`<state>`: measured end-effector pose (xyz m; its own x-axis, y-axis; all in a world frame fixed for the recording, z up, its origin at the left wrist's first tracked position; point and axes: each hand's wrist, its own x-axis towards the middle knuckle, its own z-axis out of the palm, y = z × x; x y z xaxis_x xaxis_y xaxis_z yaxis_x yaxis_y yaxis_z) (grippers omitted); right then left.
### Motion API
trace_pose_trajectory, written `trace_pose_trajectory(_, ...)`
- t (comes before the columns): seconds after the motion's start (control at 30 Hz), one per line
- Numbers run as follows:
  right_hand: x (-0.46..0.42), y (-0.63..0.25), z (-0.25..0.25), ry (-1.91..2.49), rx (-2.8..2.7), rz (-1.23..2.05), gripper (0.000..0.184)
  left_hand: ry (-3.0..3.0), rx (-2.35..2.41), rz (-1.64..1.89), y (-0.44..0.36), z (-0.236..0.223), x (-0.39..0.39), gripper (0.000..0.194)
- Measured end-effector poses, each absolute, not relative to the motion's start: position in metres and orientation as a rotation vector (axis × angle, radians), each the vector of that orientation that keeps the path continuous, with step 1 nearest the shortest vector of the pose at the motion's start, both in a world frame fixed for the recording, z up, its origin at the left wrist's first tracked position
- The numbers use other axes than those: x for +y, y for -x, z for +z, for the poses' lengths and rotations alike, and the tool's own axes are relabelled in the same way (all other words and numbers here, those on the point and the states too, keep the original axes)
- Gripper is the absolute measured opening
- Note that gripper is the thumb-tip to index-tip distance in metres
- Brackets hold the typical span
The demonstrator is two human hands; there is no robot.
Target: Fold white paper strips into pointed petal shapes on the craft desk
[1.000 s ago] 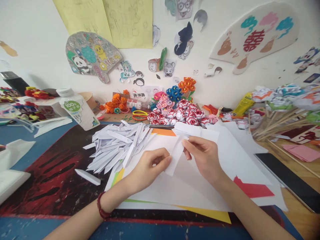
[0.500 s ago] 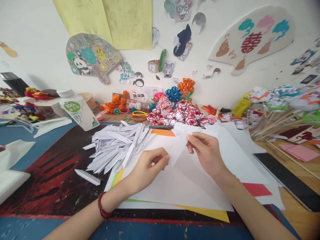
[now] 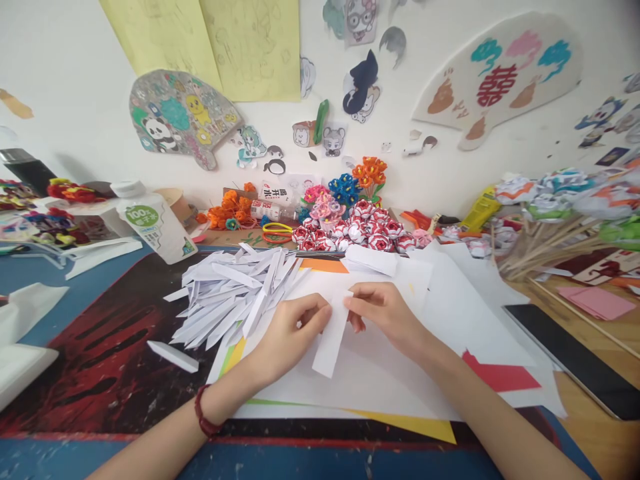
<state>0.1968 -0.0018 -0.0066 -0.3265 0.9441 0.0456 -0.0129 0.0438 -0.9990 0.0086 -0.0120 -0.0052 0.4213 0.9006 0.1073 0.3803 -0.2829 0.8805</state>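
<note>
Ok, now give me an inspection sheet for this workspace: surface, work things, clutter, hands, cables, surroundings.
Surface: blue table with a black-and-red mat; white sheets lie partly over the mat.
Work things: white paper strip in hand; pile of folded strips to the left, one loose folded strip apart from it.
Clutter: black phone at right, white bottle at left, red-and-white flowers behind the sheets.
Hands: left hand and right hand pinch the strip toward its upper end.
Cables: nothing seen that is clearly a cable.
Surroundings: pale wall bearing yellow sheets and a grey fan shape.
</note>
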Motion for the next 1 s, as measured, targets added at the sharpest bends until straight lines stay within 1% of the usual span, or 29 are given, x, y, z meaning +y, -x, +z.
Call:
trace_pose_trajectory(0.13,-0.001,-0.197,-0.01,0.997,-1.52,1.421,0.029,-1.855,1.095,0.773,-0.009,-0.004,-0.012,0.03)
trace_pose_trajectory(0.27,-0.001,-0.197,-0.013,1.021,-1.622,1.403,0.034,-1.895,1.08,0.752,-0.008,-0.004,-0.013,0.031)
trace_pose_trajectory(0.4,-0.003,-0.194,-0.012,0.997,-1.726,1.427,0.031,-1.933,1.07,0.744,-0.008,-0.006,-0.015,0.027)
trace_pose_trajectory(0.53,-0.005,-0.193,-0.008,0.997,-1.741,1.341,0.03,-1.901,1.068,0.733,-0.008,-0.006,-0.013,0.023)
trace_pose_trajectory(0.83,0.005,-0.207,-0.007,0.975,-1.456,1.106,0.026,-1.814,1.052,0.747,-0.007,-0.001,-0.013,0.022)
trace_pose_trajectory(1.0,0.015,-0.218,-0.01,0.941,-1.242,1.081,0.023,-1.806,1.065,0.762,-0.007,0.001,-0.014,0.021)
